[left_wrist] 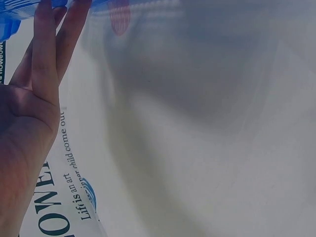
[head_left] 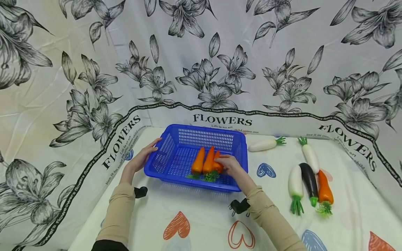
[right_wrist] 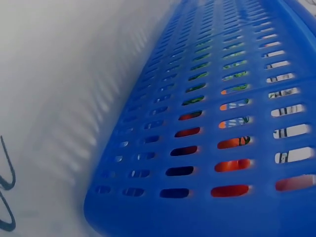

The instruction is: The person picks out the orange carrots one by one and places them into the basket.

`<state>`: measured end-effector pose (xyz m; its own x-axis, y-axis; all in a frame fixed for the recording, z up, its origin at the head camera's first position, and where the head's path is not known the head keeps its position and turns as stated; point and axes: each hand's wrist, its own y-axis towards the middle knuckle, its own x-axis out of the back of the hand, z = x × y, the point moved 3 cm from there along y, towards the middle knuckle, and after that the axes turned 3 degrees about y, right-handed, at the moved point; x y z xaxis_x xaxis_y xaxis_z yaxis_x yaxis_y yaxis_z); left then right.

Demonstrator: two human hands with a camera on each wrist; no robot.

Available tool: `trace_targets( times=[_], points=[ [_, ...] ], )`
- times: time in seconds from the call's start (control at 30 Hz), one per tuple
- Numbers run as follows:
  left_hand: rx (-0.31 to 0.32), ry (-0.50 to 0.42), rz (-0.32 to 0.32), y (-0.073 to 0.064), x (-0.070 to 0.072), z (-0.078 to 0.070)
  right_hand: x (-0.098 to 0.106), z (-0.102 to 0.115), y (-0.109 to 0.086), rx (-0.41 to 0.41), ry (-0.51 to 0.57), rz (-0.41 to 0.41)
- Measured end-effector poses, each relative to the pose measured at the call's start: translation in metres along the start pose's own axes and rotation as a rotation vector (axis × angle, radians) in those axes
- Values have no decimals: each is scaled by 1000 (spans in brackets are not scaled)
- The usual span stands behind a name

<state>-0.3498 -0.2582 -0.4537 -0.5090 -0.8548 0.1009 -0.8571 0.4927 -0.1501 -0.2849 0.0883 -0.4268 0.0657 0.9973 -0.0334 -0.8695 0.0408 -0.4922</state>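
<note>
A blue plastic basket (head_left: 163, 170) with slotted walls stands in front of me. My left hand (head_left: 142, 158) holds its left rim; the left wrist view shows long fingers (left_wrist: 45, 54) reaching up to the blue edge. Three orange carrots with green tops lie side by side in the basket: a left carrot (head_left: 198, 162), a middle carrot (head_left: 208, 162) and a right carrot (head_left: 217, 166). Over the basket's right end reaches my right hand (head_left: 231, 164), fingertips gripping the right carrot. In the right wrist view the slotted basket wall (right_wrist: 197, 143) hides that hand; orange shows through its slots.
Right of the basket lie a white radish (head_left: 263, 144) and another radish (head_left: 311, 158) farther over. Nearer, a third radish (head_left: 295, 183), an eggplant (head_left: 309, 181) and a carrot (head_left: 324, 188) lie close together. A flower-printed curtain (head_left: 226, 87) hangs behind the table.
</note>
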Motion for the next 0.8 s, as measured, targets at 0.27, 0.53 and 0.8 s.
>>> trace_targets(
  times=[0.27, 0.53, 0.8],
  points=[
    [12, -17, 10, -9, -9, -15, 2, -11, 15, 2, -43, 12],
    [28, -23, 14, -9, -8, -16, 2, -14, 13, -15, -157, -19],
    [26, -24, 12, -8, -7, -14, 1, -16, 13, -36, -220, -8]
  ],
)
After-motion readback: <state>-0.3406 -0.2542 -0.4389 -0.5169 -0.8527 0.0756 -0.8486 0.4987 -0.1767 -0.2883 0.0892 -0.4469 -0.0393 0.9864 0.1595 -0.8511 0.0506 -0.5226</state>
